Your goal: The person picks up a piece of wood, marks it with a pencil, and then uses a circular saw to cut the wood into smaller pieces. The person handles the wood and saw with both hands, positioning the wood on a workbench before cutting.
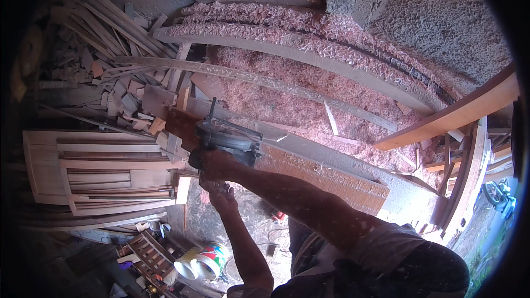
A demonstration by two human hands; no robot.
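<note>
A dark electric hand planer (234,142) rests on a long reddish-brown wooden board (323,179), whose other end shows to the left of the tool. My right arm reaches across from the lower right, and my right hand (212,164) is wrapped round the planer's handle. Just below it is my left hand (222,197), its fingers curled close to the right hand and the near side of the tool. What the left fingers hold, if anything, is hidden. Pale, roughened wood shows on the board to the right of the planer.
Pinkish shavings (248,85) lie heaped beyond the board, around long curved timbers (309,58). Offcuts (118,91) are piled at the far left. Stacked wooden frames (110,174) stand left, a white bucket (207,262) below. A curved plank (452,110) juts in from the right.
</note>
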